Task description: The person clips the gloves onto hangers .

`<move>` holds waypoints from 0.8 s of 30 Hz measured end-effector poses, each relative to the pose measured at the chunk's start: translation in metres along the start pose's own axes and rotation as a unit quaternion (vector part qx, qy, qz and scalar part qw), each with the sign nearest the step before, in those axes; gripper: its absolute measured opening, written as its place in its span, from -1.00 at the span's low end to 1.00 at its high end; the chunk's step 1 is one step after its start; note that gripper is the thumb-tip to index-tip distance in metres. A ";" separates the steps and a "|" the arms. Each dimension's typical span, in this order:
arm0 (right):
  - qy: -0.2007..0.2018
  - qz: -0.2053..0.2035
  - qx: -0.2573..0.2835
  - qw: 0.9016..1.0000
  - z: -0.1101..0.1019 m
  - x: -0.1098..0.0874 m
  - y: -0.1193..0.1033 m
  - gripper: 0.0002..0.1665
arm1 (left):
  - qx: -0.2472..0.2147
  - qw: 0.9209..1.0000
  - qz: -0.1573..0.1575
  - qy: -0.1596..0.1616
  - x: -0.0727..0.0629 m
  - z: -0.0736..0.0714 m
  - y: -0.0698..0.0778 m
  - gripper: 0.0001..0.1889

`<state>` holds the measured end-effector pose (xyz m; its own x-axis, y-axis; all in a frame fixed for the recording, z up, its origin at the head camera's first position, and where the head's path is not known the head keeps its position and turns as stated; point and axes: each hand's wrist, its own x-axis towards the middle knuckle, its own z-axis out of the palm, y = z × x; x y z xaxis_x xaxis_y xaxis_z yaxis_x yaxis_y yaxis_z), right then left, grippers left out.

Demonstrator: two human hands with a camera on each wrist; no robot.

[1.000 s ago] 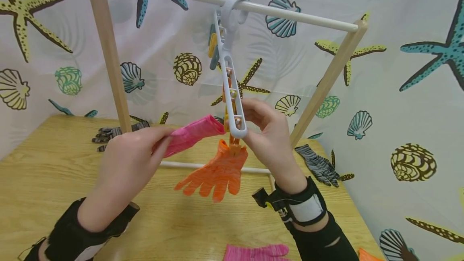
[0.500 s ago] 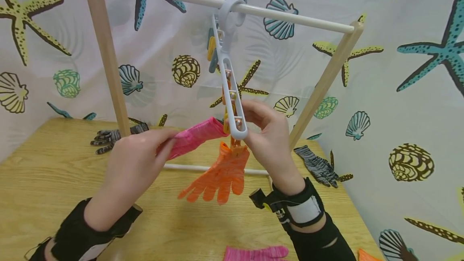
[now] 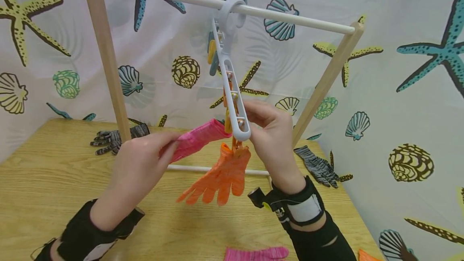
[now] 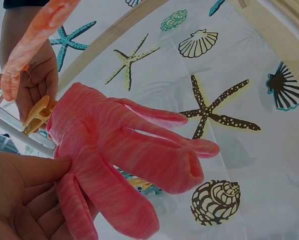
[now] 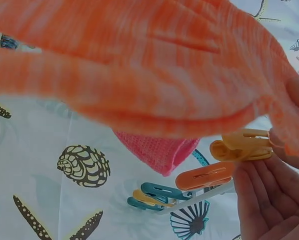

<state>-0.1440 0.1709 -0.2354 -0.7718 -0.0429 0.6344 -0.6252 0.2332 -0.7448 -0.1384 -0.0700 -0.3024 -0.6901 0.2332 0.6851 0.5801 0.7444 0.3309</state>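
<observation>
My left hand [image 3: 139,158] pinches a pink knit glove [image 3: 199,138] between thumb and fingers, its cuff pointing toward the near end of a grey-blue clip hanger [image 3: 241,135]. At that end my right hand [image 3: 272,140] grips a yellow clothespin [image 5: 242,145]. In the left wrist view the glove's cuff touches or nearly touches this yellow peg [image 4: 38,115]; whether cloth lies between its jaws, I cannot tell. An orange knit glove [image 3: 224,174] hangs fingers down from an orange peg [image 3: 237,144] on the same hanger and covers much of the right wrist view.
The hanger hooks over a white bar [image 3: 290,16] on a wooden frame [image 3: 106,57]. Blue and yellow pegs [image 3: 212,53] sit at its far end. Grey-black gloves [image 3: 319,166] lie behind, left and right; a second pink glove [image 3: 253,253] and something orange [image 3: 367,255] lie at the front.
Both hands have shifted slightly rightward, the pink glove's cuff moving with them toward the hanger's near end. The hanging orange glove has swung a little. Both holds look unchanged.
</observation>
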 end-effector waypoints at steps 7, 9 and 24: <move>0.007 0.009 0.014 1.000 0.002 0.001 -0.001 -0.71 | -0.010 1.000 0.001 0.015 -0.002 0.004 0.000 -0.78; 0.010 0.009 0.015 1.000 0.002 0.001 -0.001 -0.71 | -0.012 1.000 0.000 0.017 -0.002 0.005 0.000 -0.79; 0.025 0.004 0.008 1.000 0.004 0.003 -0.004 -0.73 | -0.012 1.000 0.002 0.024 -0.004 0.009 0.000 -0.79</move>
<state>-0.1443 0.1663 -0.2314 -0.7704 0.0085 0.6375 -0.6208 0.2173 -0.7532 -0.1391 -0.0651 -0.3114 -0.6662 0.2054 0.7169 0.5933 0.7285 0.3426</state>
